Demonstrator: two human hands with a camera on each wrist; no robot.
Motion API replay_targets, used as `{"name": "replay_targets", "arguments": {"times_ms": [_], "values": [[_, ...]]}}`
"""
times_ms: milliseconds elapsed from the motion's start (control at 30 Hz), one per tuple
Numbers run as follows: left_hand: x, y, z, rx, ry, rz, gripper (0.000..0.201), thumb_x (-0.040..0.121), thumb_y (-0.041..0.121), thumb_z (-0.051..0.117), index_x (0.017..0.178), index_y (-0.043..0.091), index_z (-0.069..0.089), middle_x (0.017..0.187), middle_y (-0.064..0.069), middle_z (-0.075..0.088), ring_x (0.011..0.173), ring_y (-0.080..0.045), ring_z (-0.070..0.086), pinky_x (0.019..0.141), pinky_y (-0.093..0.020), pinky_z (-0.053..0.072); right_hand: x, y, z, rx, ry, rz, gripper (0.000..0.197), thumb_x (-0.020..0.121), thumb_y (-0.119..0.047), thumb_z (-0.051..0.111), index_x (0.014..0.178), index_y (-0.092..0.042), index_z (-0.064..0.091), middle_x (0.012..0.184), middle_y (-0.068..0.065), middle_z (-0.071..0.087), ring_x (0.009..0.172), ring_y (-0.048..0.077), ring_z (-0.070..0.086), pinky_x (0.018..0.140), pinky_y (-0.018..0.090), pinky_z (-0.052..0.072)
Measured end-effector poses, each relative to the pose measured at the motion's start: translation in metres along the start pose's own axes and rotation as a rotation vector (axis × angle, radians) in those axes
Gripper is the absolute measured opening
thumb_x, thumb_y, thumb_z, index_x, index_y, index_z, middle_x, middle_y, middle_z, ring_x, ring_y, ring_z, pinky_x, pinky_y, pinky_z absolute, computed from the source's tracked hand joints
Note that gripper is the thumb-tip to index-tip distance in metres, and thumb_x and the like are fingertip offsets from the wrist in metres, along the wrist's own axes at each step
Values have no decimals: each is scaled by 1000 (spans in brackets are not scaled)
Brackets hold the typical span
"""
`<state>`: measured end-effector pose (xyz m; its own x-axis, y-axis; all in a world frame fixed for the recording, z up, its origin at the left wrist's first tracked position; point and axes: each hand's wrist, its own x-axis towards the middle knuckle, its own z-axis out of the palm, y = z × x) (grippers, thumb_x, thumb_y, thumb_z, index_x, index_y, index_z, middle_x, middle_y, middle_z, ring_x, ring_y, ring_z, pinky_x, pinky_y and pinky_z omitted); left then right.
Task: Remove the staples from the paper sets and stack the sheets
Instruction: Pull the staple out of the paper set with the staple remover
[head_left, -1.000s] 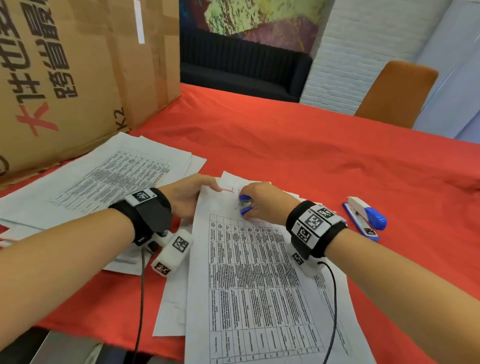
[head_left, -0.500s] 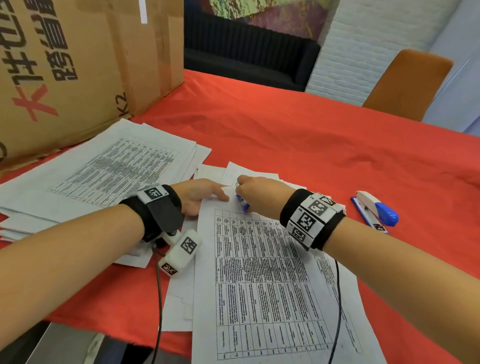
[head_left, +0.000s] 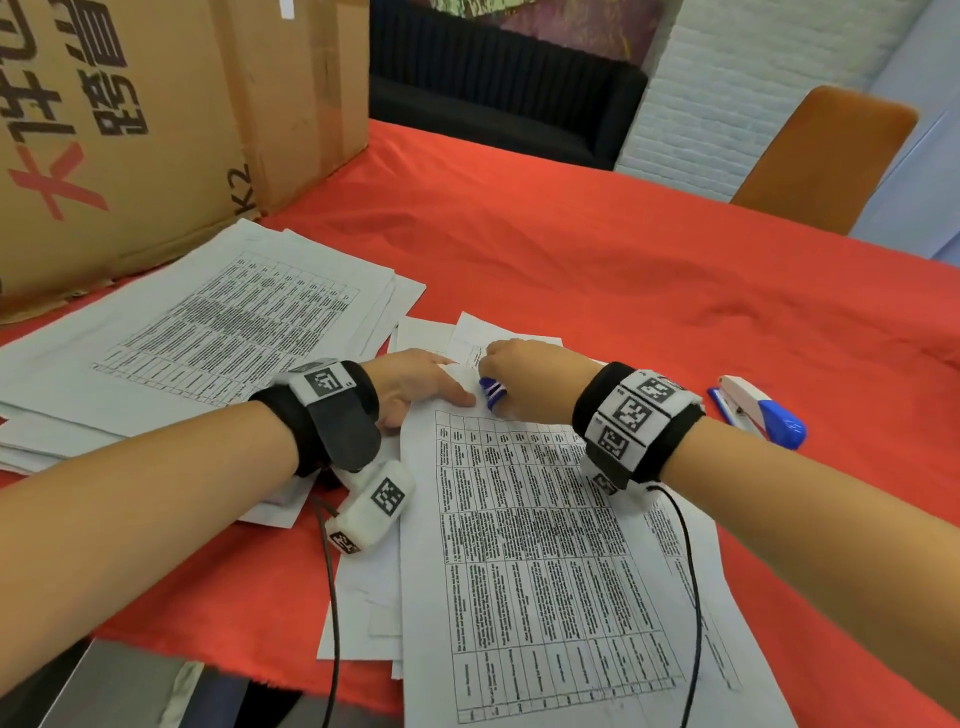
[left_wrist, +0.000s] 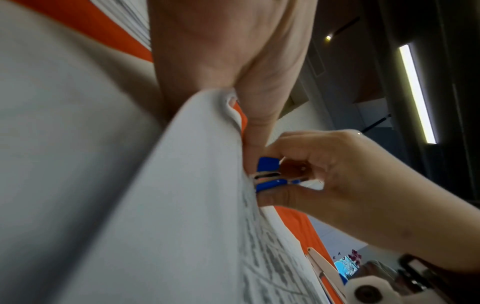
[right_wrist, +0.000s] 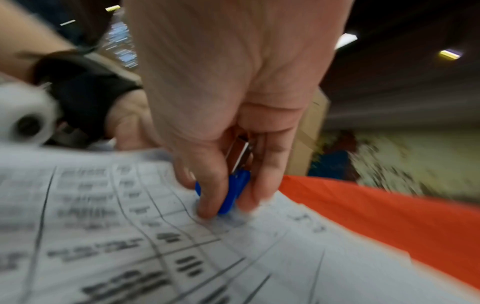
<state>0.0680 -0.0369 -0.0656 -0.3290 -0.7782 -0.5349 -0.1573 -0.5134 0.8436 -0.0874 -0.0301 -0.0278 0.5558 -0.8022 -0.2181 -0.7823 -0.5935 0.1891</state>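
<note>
Your right hand pinches the blue staple remover between thumb and fingers, its jaws at the top corner of the paper set on the red tablecloth. Your left hand presses flat on that corner, fingers straight, thumb under the paper's edge.

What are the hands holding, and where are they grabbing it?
The right hand pinches a small blue staple remover by its two blue side grips. The left hand holds nothing; it presses down on the top corner of the paper set.
</note>
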Motion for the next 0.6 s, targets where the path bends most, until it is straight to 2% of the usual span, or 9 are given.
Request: {"name": "replay_targets", "arguments": {"times_ms": [100,167,267,333,400,467,533,600], "values": [[3,0,2,22,59,-8,38,79,-9,66,113,6,62,100,-22,71,88,-40,69,78,-55,55,0,17,9,298,45,55,26,84,-27,68,105,-11,64,102,5,62,95,23,57,78,32,47],[4,0,2,32,71,-20,38,79,-8,67,114,7,63,100,-21,71,87,-40,69,76,-55,56,-3,28,13,444,66,66,30,82,-27,72,108,-11,67,104,5,65,97,20,57,84,32,47],[3,2,3,43,88,-31,38,79,-6,67,113,9,62,99,-20,71,85,-39,70,73,-53,57,-6,37,16,543,66,86,32,82,-28,73,110,-15,67,106,3,65,99,17,56,85,29,44],[4,3,4,41,94,-33,37,79,-7,67,112,10,62,100,-20,70,87,-38,70,76,-52,56,-5,42,18,615,48,95,31,83,-28,71,112,-16,66,108,1,64,100,16,56,83,25,41],[4,3,5,48,101,-34,35,80,-7,66,109,11,62,101,-20,70,89,-38,69,80,-54,55,-4,49,20,687,13,103,28,85,-27,70,110,-15,66,106,2,66,99,17,58,86,25,44],[4,3,5,56,110,-15,36,80,-8,66,110,11,63,102,-20,70,90,-39,69,82,-57,53,-5,56,27,925,-16,113,18,88,-18,67,103,-9,65,100,9,66,91,21,63,90,30,51],[0,2,7,53,120,1,32,80,-8,65,105,12,63,102,-19,70,90,-38,69,82,-56,53,-10,61,34,1281,-20,150,7,91,-2,59,98,-2,60,95,17,61,80,21,64,83,27,56],[-2,2,8,62,117,13,33,80,-7,66,104,15,62,103,-18,68,91,-36,68,82,-54,54,-16,65,38,1421,4,180,8,92,3,55,97,0,59,96,19,58,77,19,63,79,24,57]]}}
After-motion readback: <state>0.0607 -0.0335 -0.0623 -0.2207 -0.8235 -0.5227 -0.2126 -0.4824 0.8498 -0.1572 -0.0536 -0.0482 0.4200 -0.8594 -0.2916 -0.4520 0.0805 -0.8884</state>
